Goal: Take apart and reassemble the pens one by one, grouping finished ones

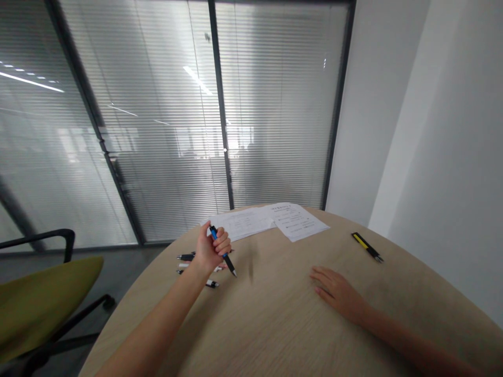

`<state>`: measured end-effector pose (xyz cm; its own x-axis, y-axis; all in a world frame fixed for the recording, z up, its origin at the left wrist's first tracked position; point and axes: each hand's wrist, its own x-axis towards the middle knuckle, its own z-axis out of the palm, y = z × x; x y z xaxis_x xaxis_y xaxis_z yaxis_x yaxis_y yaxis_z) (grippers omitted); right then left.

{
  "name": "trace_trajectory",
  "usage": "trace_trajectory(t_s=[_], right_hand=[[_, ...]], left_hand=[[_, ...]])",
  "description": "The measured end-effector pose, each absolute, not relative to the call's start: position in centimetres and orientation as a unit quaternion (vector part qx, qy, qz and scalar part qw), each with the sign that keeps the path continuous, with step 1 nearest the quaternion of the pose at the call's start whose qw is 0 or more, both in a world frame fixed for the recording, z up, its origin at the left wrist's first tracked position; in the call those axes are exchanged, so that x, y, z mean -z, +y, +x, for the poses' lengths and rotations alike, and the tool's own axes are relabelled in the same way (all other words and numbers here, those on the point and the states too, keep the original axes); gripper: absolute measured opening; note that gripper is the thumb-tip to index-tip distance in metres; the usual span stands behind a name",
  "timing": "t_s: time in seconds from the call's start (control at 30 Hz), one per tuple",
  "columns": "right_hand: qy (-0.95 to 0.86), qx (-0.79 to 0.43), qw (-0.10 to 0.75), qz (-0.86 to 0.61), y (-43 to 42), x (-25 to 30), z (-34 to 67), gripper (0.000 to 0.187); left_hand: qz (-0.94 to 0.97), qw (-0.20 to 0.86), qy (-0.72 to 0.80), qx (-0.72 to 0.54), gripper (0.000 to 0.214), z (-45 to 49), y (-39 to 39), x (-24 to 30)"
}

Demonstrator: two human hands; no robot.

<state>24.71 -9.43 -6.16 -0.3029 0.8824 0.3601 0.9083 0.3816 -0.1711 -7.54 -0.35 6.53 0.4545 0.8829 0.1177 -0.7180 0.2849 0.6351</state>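
Note:
My left hand [209, 248] is closed around a blue and black pen [228, 263], held above the table with its tip slanting down to the right. Below and behind that hand lie several pens [184, 257], partly hidden by my wrist and fingers. Resting on the tabletop at the right is my right hand [337, 289], palm down, fingers stretched out, with nothing in it. Farther right of it lies a dark item with a yellow strip [365, 246] and pointed metallic tips at its near end, perhaps two pens side by side.
Printed paper sheets [301, 222] lie at the far edge of the round wooden table [271, 324]. A chair with a green seat [47, 283] stands on the left. Behind are glass panels with blinds [275, 104] and a white wall [444, 157] on the right.

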Motion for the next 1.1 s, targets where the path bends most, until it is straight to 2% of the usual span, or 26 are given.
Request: trace_trajectory(t_s=[0.5, 1.1], right_hand=[[-0.805, 0.028, 0.209, -0.554, -9.42, 6.06, 24.66, 0.034], [-0.807, 0.028, 0.199, -0.555, -9.55, 5.89, 24.66, 0.034]], left_hand=[[0.301, 0.788, 0.123, -0.522, 0.031, -7.68, -0.16, -6.10], [0.290, 0.795, 0.132, -0.515, 0.035, -6.98, -0.55, -5.93]])
